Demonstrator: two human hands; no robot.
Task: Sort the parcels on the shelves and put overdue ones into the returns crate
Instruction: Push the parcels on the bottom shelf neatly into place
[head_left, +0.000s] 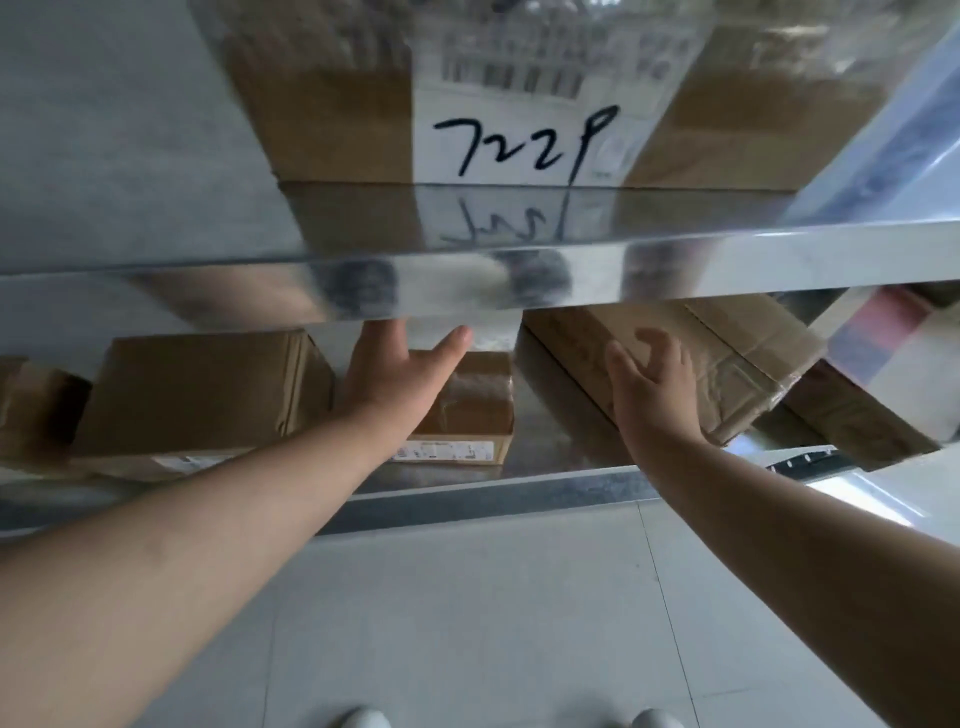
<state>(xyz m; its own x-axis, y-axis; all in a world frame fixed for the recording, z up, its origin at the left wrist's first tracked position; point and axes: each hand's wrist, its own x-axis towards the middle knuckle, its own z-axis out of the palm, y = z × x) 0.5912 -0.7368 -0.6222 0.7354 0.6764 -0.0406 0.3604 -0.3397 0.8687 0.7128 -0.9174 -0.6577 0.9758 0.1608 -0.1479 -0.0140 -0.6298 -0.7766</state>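
Empty hands (400, 374) reach under shelf edge (519, 283).

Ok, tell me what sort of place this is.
Probably a parcel pickup point or small stockroom: metal shelves hold taped cardboard parcels, the upper box carries a shipping label with a handwritten 7229, and both hands reach toward the lower shelf.
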